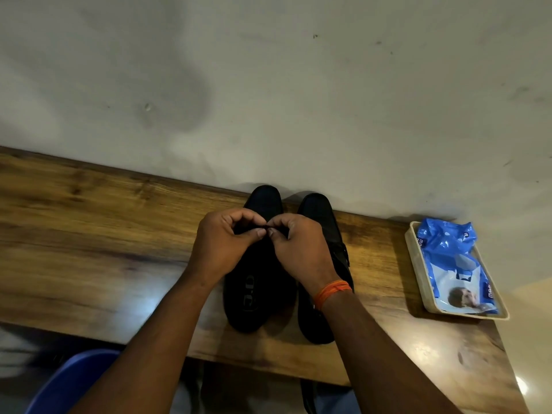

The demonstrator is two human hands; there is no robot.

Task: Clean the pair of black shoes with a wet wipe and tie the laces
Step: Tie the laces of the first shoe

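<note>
Two black shoes stand side by side on the wooden table (89, 222), toes toward the wall. Over the left shoe (257, 297), my left hand (222, 246) and my right hand (295, 248) meet fingertip to fingertip. Both pinch a thin black lace between thumb and forefinger above the shoe's lacing area. The lace itself is mostly hidden by my fingers. The right shoe (321, 216) sits partly under my right wrist, which wears an orange thread band. A blue wet wipe pack (454, 264) lies at the right.
The wipe pack rests in a shallow beige tray (418, 264) near the table's right end. A grey wall rises directly behind the shoes. A blue chair (68, 380) shows below the table's front edge at lower left.
</note>
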